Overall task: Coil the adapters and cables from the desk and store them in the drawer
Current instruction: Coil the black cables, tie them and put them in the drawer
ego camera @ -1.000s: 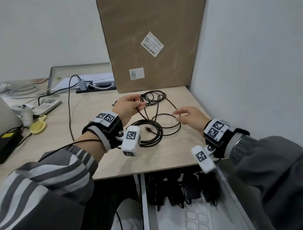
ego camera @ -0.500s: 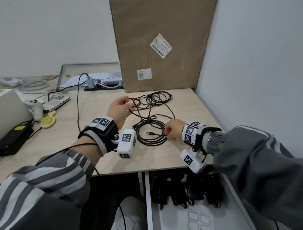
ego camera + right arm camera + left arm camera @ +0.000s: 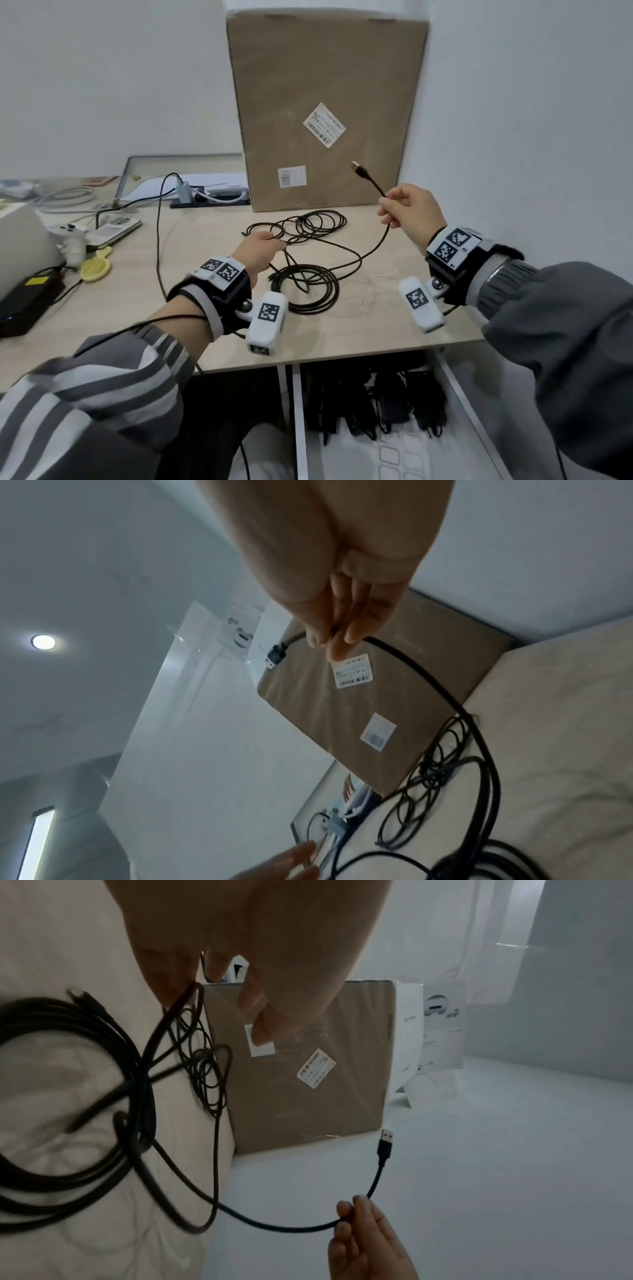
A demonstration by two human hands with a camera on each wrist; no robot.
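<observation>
A thick black USB cable lies partly coiled on the desk, tangled with a thinner black cable behind it. My right hand is raised over the desk's right side and pinches the thick cable just below its USB plug, which points up. The right wrist view shows the same pinch by my right hand behind the plug. My left hand grips cable strands at the tangle's near edge, low over the desk. The left wrist view shows strands rising into my left hand.
The drawer under the desk stands open with several black adapters inside. A tall cardboard box stands behind the cables, against the right wall. A power strip, a black power brick and a white controller lie to the left.
My right hand has risen from the coil on the desk, up and to the right, lifting the cable's USB end. My left hand has stayed on the strands.
</observation>
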